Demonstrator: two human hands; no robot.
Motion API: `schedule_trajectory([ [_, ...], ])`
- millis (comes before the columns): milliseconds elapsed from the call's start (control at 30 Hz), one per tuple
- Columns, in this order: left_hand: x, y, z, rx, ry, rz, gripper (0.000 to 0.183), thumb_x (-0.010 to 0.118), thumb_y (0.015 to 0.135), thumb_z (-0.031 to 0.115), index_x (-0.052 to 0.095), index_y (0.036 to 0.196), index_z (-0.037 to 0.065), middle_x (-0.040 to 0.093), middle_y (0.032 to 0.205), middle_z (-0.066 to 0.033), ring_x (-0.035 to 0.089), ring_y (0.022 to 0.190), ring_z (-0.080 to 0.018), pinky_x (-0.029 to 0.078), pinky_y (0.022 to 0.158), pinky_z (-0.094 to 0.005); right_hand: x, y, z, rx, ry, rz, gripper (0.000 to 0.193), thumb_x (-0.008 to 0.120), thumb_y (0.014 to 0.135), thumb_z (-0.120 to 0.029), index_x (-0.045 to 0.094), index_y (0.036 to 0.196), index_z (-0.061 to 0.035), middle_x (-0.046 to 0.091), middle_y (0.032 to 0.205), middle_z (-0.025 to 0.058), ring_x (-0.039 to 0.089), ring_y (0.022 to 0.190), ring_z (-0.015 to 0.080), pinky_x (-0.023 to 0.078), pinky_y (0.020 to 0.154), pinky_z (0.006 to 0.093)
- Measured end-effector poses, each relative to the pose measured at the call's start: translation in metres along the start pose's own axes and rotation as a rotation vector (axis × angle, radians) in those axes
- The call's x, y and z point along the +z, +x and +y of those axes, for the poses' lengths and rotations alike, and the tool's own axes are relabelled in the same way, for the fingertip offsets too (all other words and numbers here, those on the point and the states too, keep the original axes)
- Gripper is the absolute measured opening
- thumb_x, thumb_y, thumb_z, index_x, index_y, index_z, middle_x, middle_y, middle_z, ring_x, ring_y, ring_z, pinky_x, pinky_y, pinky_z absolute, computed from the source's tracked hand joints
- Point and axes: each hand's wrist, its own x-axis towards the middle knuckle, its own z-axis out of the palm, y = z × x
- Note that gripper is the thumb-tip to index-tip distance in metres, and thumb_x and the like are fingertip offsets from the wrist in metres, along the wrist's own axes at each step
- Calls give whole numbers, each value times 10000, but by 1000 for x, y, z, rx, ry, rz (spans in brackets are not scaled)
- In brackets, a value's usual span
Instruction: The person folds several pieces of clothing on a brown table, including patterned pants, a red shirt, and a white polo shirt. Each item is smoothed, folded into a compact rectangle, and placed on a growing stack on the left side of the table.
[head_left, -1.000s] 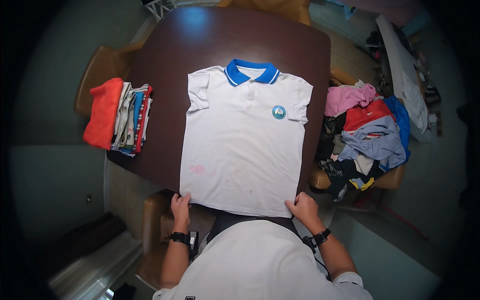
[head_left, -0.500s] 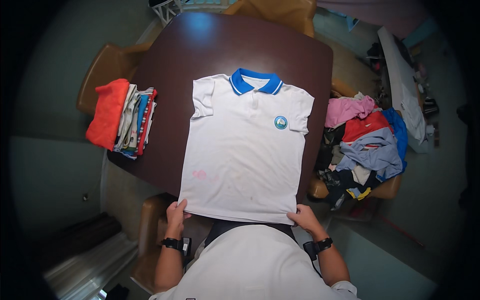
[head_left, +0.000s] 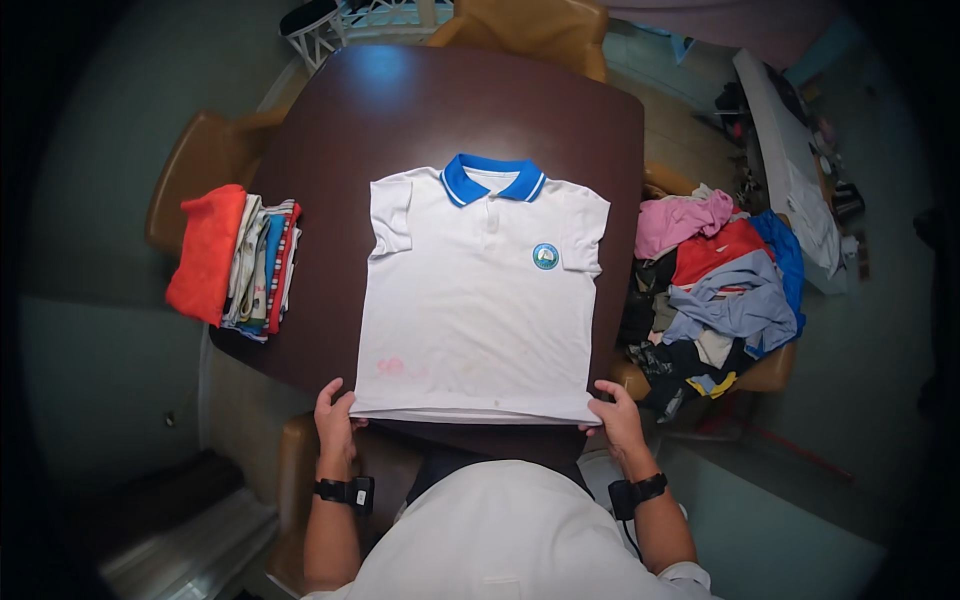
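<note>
A white polo shirt with a blue collar lies spread face up on the dark brown table, its sleeves bent inward. It has a round badge on the chest and a pink stain low on the left. My left hand grips the left corner of the hem, index finger raised and other fingers partly under the cloth. At the opposite corner, my right hand holds the hem in the same way, with some fingertips hidden below. Between them the hem is slightly lifted at the table's near edge, its inner side showing.
A stack of folded clothes, orange outermost, sits on the table's left edge. On a chair at the right is a heap of loose clothes. Brown chairs surround the table.
Both hands have moved the hem slightly away from me, and the lower shirt now looks shorter. Their index fingers have lifted. The whole view has shifted slightly.
</note>
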Motion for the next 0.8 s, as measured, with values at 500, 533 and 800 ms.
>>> schedule_trajectory([
  [500,91,98,156,275,141,-335,263,675,1036,33,660,1295,-14,789,1157,-137,801,980,-216,677,815,-305,19,111,-135,-390,76,-124,420,644,1030,5,617,1440,90,777,1226,130,777,1002,173,656,831,291],
  [533,102,104,166,273,156,-334,220,678,1045,54,675,1254,-14,794,1116,-133,801,947,-207,677,794,-304,20,121,-142,-389,38,-81,360,658,1037,-19,649,1384,80,784,1175,119,775,955,164,647,792,280],
  [800,148,175,209,374,335,-301,192,741,1062,232,773,1033,45,728,867,-2,641,731,-79,535,655,-244,36,201,-191,-420,-157,176,246,759,1051,-282,770,995,-43,695,844,-15,628,673,81,513,570,251],
])
